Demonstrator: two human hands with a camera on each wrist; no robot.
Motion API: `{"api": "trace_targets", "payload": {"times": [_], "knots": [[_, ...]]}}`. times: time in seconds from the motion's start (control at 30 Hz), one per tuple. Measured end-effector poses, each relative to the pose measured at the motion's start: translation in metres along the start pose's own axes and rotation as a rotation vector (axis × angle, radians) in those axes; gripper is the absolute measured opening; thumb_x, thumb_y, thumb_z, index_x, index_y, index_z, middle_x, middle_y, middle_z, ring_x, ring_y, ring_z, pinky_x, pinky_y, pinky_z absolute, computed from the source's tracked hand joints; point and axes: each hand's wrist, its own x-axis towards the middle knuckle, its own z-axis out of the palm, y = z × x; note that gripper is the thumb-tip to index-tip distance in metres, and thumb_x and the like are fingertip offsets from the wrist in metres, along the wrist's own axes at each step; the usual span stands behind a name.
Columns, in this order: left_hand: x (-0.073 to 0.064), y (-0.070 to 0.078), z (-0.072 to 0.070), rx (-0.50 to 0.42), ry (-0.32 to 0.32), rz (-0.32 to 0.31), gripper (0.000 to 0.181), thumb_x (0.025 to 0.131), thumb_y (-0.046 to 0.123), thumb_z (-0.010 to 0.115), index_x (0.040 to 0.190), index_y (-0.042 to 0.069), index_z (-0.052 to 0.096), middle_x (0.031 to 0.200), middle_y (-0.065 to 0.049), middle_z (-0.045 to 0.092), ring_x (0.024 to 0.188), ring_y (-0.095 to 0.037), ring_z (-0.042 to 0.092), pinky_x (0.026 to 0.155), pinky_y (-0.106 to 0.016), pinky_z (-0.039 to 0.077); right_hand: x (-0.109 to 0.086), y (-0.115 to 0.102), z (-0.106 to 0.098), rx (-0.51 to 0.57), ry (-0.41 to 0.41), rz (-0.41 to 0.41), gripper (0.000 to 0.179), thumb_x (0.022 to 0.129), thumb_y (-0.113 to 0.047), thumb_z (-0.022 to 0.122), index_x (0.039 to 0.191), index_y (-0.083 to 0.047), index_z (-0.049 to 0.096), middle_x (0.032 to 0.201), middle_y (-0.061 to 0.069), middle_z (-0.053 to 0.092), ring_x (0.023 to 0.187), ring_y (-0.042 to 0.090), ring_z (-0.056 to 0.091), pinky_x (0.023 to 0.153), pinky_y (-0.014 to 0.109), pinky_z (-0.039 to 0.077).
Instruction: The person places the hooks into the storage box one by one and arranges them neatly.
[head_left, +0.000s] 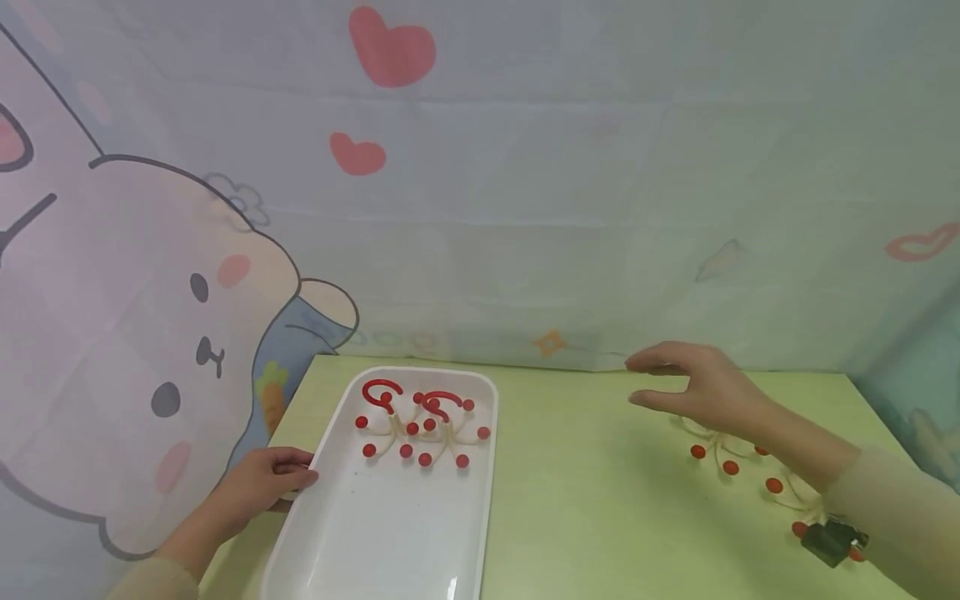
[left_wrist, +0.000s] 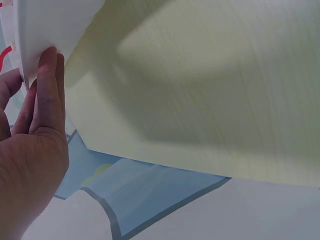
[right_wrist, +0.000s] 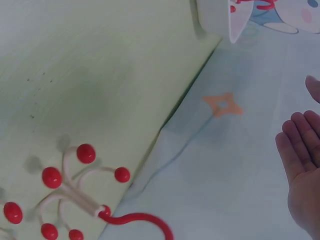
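My left hand (head_left: 258, 485) pinches the left rim of a white tray (head_left: 390, 533), thumb at the inside and fingers along the outer wall. In the left wrist view, those fingers (left_wrist: 47, 85) lie against the tray's outside (left_wrist: 45, 25). Two prong-legged pieces with red ball tips and red hooks, one left (head_left: 393, 421) and one right (head_left: 448, 429), lie at the tray's far end. My right hand (head_left: 701, 383) hovers empty above the table, thumb and fingers apart. Near it are two similar pieces, a farther one (right_wrist: 82, 197) and a nearer one (head_left: 806, 504), partly hidden by my forearm.
The pale green table (head_left: 570, 483) runs back to a printed cloth backdrop (head_left: 540, 208) with hearts and a rabbit. A dark device (head_left: 832, 542) is by my right forearm. The tray covers the table's left part.
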Motion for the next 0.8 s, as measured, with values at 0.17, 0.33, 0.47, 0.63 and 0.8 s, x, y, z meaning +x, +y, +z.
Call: {"api": "trace_targets", "payload": {"times": [0.17,0.33,0.47,0.63,0.8], "knots": [[-0.001,0.0,0.0,-0.01,-0.006,0.005,0.04,0.1,0.012,0.075,0.131,-0.012,0.064,0.114,-0.019,0.076,0.097,-0.025,0.075,0.081,-0.046,0.067,-0.015,0.014,-0.008,-0.045,0.044,0.011,0.041,0.09,-0.027,0.089,0.128,-0.019,0.075,0.125,-0.004,0.076,0.113,0.021,0.075,0.091,0.028,0.061],[-0.001,0.001,0.001,0.008,0.008,0.0,0.042,0.1,0.013,0.076,0.132,-0.012,0.064,0.114,-0.018,0.076,0.096,-0.025,0.075,0.08,-0.046,0.067,-0.032,0.031,-0.017,-0.046,0.062,0.069,0.043,0.09,-0.025,0.089,0.129,-0.017,0.075,0.126,0.001,0.076,0.114,0.014,0.074,0.087,0.017,0.058],[-0.001,0.003,0.002,0.02,0.018,-0.004,0.042,0.1,0.013,0.076,0.132,-0.012,0.064,0.113,-0.018,0.076,0.095,-0.025,0.075,0.08,-0.045,0.067,-0.044,0.046,-0.025,-0.04,0.071,0.111,0.044,0.09,-0.024,0.089,0.13,-0.014,0.074,0.126,0.008,0.076,0.111,-0.001,0.07,0.084,0.015,0.058],[-0.002,0.004,0.003,0.025,0.025,-0.005,0.042,0.1,0.013,0.075,0.132,-0.012,0.064,0.113,-0.018,0.076,0.095,-0.025,0.075,0.08,-0.045,0.067,-0.057,0.062,-0.031,-0.061,0.101,0.136,0.043,0.089,-0.022,0.09,0.129,-0.013,0.074,0.124,0.01,0.076,0.107,-0.018,0.06,0.078,0.012,0.057],[-0.003,0.003,0.002,0.021,0.02,0.0,0.043,0.1,0.013,0.075,0.133,-0.012,0.063,0.115,-0.019,0.076,0.097,-0.026,0.075,0.08,-0.046,0.067,-0.064,0.075,-0.034,-0.095,0.12,0.125,0.045,0.087,-0.018,0.091,0.128,-0.01,0.075,0.124,0.011,0.075,0.108,-0.027,0.049,0.083,0.001,0.047]]}}
